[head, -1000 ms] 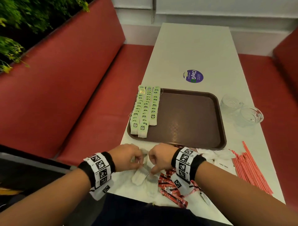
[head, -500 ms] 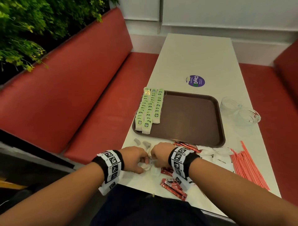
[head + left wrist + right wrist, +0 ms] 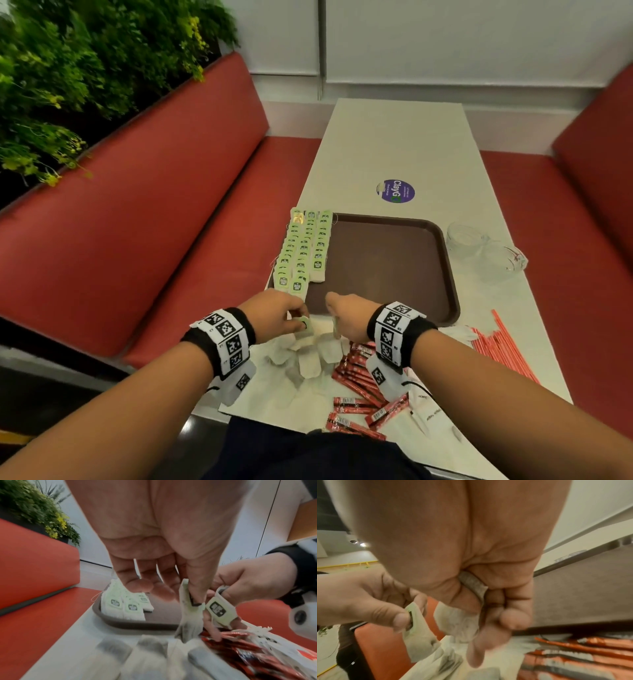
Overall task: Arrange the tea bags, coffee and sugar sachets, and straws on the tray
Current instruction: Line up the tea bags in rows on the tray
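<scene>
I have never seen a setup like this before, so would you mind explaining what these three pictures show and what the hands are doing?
There is no machine here: a person wears three cameras, one on the head and one on each wrist, on bands with black-and-white markers.

The head view looks down at a white table between red benches. On it lies a brown tray with rows of green-tagged tea bags along its left side. Nearer the person lie loose tea bags, red sachets, white sachets and red straws; clear cups stand right of the tray.

The wrist views look along each palm at the fingers. The left hand pinches one tea bag at its top, so it dangles. The right hand holds another tea bag, whose green tag shows in the left wrist view.
</scene>
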A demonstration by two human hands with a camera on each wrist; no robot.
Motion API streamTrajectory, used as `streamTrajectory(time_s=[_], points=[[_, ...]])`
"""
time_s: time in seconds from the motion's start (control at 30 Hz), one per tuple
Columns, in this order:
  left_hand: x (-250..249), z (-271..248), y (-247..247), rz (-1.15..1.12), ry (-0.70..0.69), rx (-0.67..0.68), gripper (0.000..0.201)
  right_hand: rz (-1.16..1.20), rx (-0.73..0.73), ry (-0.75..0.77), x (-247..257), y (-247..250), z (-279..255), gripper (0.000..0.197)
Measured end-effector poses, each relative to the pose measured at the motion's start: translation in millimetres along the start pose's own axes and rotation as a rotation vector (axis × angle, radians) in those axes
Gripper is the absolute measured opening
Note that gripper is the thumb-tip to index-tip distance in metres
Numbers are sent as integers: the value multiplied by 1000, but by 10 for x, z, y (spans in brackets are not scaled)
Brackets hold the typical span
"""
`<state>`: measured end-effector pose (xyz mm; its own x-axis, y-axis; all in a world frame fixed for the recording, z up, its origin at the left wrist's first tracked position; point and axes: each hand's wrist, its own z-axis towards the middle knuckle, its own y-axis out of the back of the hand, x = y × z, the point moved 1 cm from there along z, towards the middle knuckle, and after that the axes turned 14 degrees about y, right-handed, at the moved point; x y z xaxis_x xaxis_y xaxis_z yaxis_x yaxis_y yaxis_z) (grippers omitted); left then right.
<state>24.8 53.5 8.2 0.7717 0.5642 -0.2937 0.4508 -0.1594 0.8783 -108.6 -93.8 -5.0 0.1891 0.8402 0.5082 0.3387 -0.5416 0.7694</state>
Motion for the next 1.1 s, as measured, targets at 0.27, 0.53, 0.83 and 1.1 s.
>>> streamTrajectory(time_s=[0.27, 0.53, 0.83, 1.1], points=[[-124, 218, 233, -39, -63, -80, 11, 206, -230, 208, -124, 118, 99, 38], [-148, 348, 255, -172, -85, -185, 6, 130, -323, 198, -269, 87, 253, 24], [-94, 903, 297, 23, 92, -18, 20, 338, -384, 5, -488, 192, 187, 18], [-110, 1469, 272, 97, 228, 42, 27, 396, -363, -10, -575, 228, 93, 13]])
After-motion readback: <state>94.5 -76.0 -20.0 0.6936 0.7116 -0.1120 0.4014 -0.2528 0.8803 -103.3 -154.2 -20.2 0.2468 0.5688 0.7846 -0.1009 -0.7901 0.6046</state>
